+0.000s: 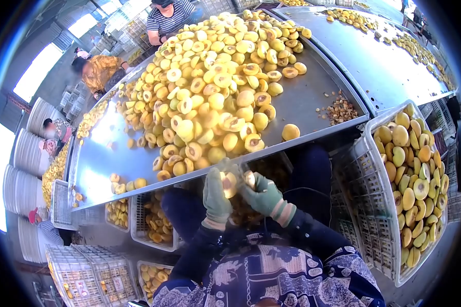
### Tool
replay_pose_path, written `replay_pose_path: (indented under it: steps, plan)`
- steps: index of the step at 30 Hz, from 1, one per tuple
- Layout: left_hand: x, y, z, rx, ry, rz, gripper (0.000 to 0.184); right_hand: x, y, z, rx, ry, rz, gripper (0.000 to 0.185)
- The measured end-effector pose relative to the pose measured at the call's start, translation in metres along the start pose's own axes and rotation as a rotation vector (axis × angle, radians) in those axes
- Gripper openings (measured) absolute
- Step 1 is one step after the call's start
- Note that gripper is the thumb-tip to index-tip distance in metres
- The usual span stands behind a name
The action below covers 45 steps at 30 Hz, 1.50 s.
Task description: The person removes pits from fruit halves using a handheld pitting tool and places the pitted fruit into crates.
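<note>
L gloved hand (216, 200) clamped on yellow stone-fruit half (229, 185), R gloved hand (265, 196) pinching blurred pale piece (249, 178) just beside, both by near edge of metal table (310, 100) w/ big fruit pile (205, 84), fruit-filled plastic crate (369, 189) at right

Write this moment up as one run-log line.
left hand: gloved, holding cut fruit | right hand: gloved, close by, grip blurred | fruit pile: on metal table | crate: fruit-filled, at right
</note>
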<state>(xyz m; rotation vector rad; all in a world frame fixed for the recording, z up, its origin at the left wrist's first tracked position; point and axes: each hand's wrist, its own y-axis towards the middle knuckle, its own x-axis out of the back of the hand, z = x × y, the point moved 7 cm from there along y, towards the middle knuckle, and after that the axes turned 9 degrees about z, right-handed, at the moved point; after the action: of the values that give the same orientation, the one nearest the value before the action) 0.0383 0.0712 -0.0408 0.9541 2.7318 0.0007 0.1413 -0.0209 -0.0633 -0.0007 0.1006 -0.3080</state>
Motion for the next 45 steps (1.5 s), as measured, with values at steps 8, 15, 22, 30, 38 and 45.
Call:
replay_pose_path:
  steps: [8,15,22,30,38,45]
  plan:
    - [-0.024,-0.009,-0.013,-0.016,-0.073,0.071,0.064,-0.026,-0.025,0.012,-0.298,0.115,0.244,0.017]
    - [-0.030,-0.015,-0.032,-0.153,0.069,0.127,0.059,-0.034,-0.034,0.036,-0.368,0.313,0.275,0.015]
    - [-0.025,-0.016,-0.026,0.041,0.026,0.078,0.056,-0.032,-0.038,0.038,-0.482,0.266,0.344,0.019]
    - [-0.030,-0.009,-0.026,0.219,0.081,0.181,0.052,-0.029,-0.031,0.010,-0.491,0.282,0.451,0.014]
    - [-0.020,-0.007,0.002,0.514,-0.141,0.200,0.049,-0.022,-0.036,0.008,-0.589,0.328,0.570,0.015]
    - [-0.022,-0.021,-0.004,0.324,-0.132,0.056,0.037,-0.031,-0.044,0.013,-0.613,0.288,0.568,0.021]
